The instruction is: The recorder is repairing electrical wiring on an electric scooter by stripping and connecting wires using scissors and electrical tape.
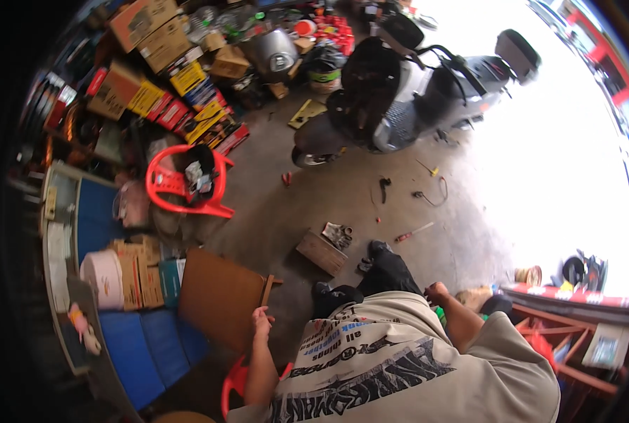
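Note:
My left hand is held out beside my body, next to a brown wooden panel with a light wood edge. Its fingers are apart, and I see nothing in them. By my right hip, my right hand has its fingers curled; whether they hold something small is too small to make out. Something green shows just below that hand. On the floor before my feet lie a wooden block and, against it, a pile of small metal parts. A screwdriver rests farther right.
A grey scooter stands ahead. Pliers, a black part and a cable are scattered on the floor. At left are a red plastic chair holding a dark container, stacked cartons and a blue sofa.

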Demonstrator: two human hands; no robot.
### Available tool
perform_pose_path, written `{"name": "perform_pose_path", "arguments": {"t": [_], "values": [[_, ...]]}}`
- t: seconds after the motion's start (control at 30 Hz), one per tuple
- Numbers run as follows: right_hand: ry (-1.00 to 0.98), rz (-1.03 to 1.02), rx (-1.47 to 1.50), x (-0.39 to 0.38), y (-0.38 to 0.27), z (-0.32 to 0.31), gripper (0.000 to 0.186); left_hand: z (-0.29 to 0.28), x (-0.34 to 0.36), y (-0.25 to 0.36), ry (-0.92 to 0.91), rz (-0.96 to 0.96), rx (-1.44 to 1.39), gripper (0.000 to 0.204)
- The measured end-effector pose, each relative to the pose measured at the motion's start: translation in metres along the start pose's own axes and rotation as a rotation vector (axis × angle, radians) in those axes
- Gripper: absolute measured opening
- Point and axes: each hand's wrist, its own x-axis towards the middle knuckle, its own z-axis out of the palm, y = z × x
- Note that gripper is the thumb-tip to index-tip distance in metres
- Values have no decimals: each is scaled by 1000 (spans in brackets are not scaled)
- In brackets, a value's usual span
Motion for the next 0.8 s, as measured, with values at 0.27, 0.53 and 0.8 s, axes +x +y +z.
{"name": "perform_pose_path", "arguments": {"t": [0.27,0.53,0.8], "values": [[119,-276,-146,22,92,83,43,2,49,50,-129,-118,238,38],[201,-205,113,6,35,65,48,114,67,127,-395,22,342,32],[134,-170,373,70,-70,-24,36,173,76,215,-243,138,522,28]]}}
